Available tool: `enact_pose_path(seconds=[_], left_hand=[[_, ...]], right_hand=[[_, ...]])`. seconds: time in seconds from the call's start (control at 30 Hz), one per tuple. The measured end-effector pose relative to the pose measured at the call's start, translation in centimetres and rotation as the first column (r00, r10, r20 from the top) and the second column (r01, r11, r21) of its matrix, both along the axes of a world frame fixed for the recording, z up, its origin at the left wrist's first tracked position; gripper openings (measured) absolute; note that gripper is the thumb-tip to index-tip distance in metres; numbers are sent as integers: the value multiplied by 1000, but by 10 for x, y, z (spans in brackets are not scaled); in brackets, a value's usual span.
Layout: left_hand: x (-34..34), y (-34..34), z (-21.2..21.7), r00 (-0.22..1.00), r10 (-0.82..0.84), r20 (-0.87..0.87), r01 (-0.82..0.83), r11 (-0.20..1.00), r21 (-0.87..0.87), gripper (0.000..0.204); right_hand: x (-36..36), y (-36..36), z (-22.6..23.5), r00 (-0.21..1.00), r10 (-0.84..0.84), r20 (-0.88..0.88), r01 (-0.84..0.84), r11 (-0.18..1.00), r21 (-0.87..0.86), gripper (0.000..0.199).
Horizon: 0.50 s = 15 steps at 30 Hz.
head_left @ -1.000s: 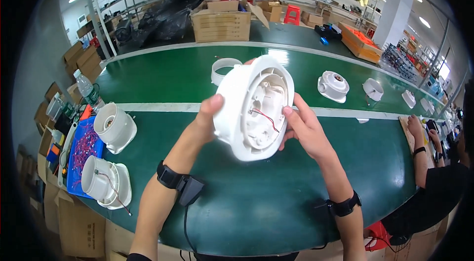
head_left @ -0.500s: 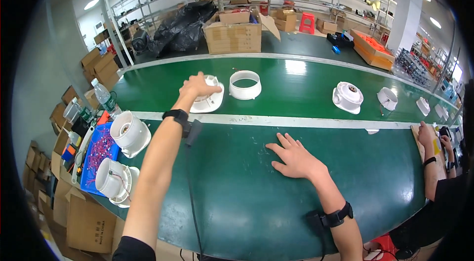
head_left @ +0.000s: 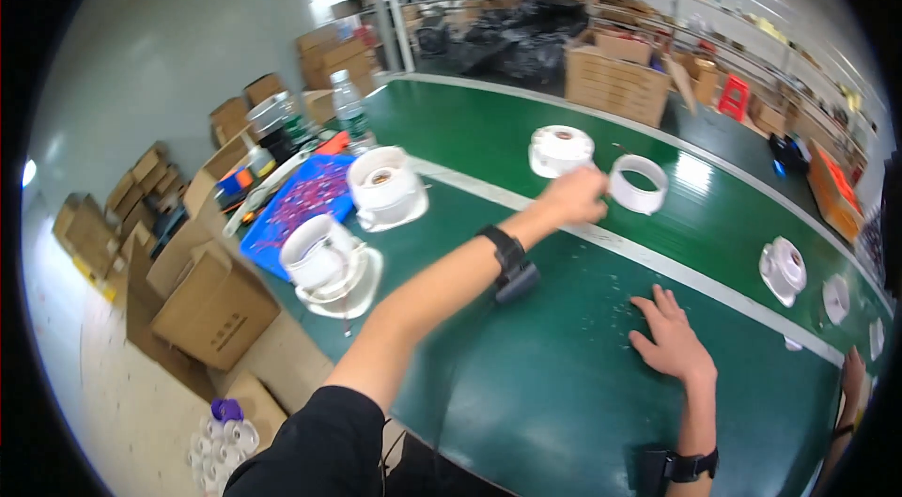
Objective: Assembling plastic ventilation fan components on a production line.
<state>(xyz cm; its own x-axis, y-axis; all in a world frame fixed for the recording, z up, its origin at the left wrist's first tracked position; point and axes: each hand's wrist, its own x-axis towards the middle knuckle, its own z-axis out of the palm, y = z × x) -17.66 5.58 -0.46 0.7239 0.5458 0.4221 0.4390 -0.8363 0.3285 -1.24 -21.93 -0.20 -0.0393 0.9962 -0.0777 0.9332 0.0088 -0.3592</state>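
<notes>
Having my left hand (head_left: 575,196) loosely curled by far white housing (head_left: 556,157), can't tell if gripping; right hand (head_left: 675,341) spread, empty, over counter (head_left: 536,375).

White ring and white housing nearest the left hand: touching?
Apart. The head view shows a strip of green work surface between the white ring and the white housing.

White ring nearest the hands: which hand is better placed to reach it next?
Left, probably: the left hand is close beside the white ring, while the right hand is spread farther off, over the green tabletop.
</notes>
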Motion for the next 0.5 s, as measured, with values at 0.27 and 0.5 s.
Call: enact_pose_path(seconds=[0.27,0.5], left_hand=[[-145,-210,18,764,-230,-602,88,962,-257,79],[-257,-295,-41,988,39,-149,-48,997,-59,48]], right_hand=[[4,-4,4,1000,-3,-16,2,999,-41,57],[2,11,2,999,47,-14,-47,998,-32,57]])
